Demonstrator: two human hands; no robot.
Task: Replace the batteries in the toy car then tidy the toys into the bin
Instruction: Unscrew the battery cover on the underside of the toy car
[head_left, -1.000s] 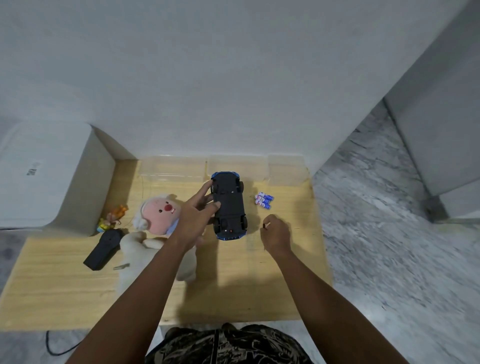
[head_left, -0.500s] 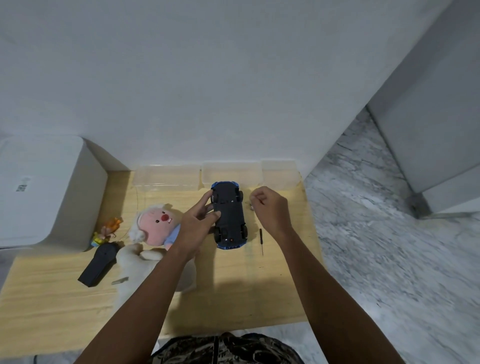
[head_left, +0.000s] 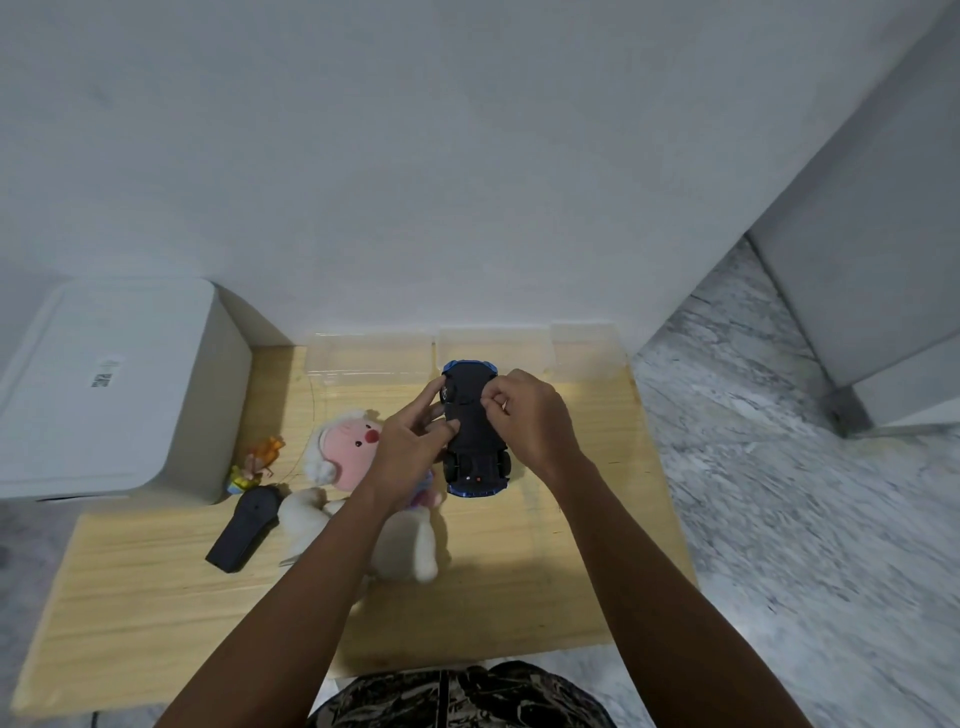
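Blue toy car (head_left: 475, 431) lies belly-up between your hands, lengthwise toward the table's far edge; left hand (head_left: 410, 447) grips its side, right hand (head_left: 530, 415) pinches at its underside.

Our left hand (head_left: 410, 447) reaches forward, its fingers (head_left: 434, 397) curled. Our right hand (head_left: 535, 421) sits just beside it, fingertips pinched together. Both forearms are bare.

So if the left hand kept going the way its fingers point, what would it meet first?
The left hand already touches the upturned toy car; its fingers point up-right across it, so probably the right hand next, though depth is unclear.
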